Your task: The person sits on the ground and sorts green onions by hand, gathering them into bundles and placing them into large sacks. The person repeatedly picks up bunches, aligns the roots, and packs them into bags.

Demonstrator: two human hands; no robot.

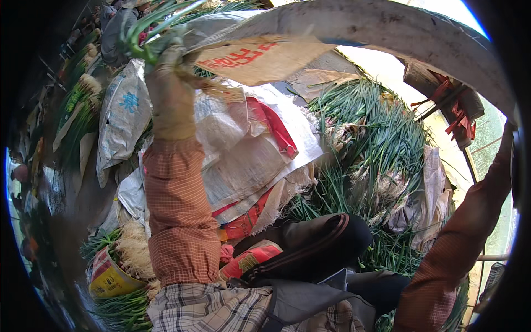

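Observation:
My left hand [172,62], in a soiled glove and blurred, is closed around a few green onions [139,39]. Their leaves point toward the upper left, and pale roots hang out at the other side. Below it lie layered white woven sacks [244,162] with red strips. A brown sheet with red printing [253,60] is just right of the hand. My right hand is out of view; only its brown checked sleeve [452,249] reaches up along the right rim. A heap of green onions [373,137] lies between the sacks and that sleeve.
A broad, dirty grey-white curved band [352,25] crosses the top, very close to the camera. More bundled onions with roots [135,249] and a white printed sack [124,103] lie at left. My bent knee [327,245] is beside a red package [251,259].

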